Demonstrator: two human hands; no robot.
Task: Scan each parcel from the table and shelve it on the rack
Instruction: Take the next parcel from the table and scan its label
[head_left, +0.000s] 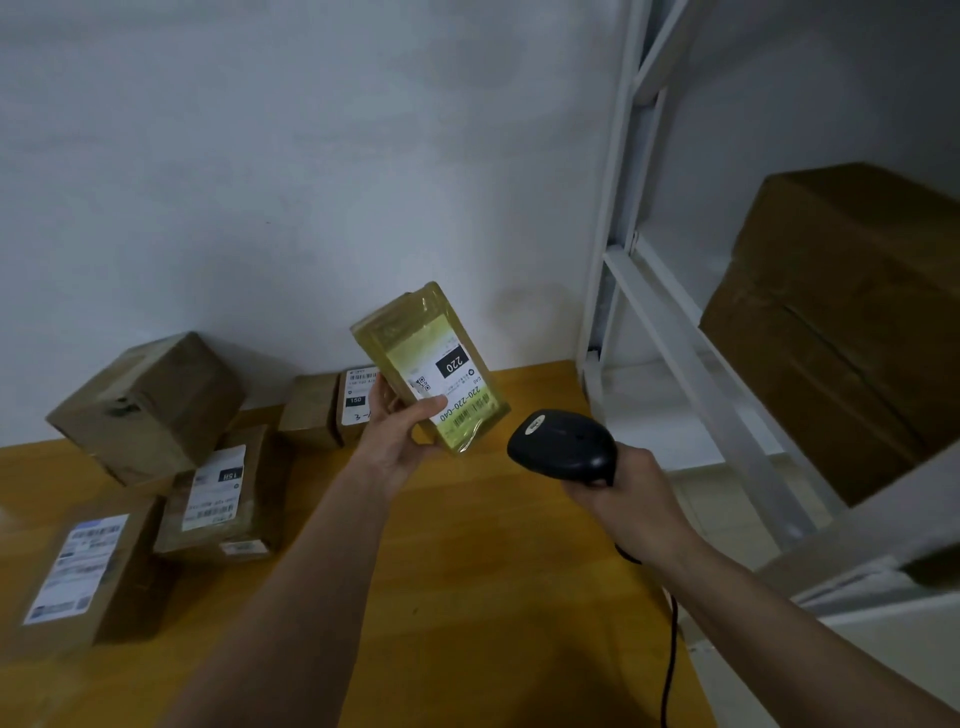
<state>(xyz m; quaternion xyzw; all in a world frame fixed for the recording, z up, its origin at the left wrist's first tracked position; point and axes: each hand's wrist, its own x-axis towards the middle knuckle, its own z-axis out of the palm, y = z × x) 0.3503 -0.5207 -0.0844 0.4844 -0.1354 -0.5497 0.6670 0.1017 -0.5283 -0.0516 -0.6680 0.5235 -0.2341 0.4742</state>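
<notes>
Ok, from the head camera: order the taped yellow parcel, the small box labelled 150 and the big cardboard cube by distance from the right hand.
1. Taped yellow parcel, just left of the right hand, gripped by the left hand.
2. Small box labelled 150, by the wall.
3. Big cardboard cube, far left.

Wall (291, 171): plain, pale grey-white, unmarked, filling the upper view beyond the fingers. 
Tabletop (467, 561): yellow-brown wood, its far edge butted against the wall. 
Floor (727, 509): pale, visible off the table's right edge through the white frame. 
Light: dim, even, with soft shadows.
</notes>
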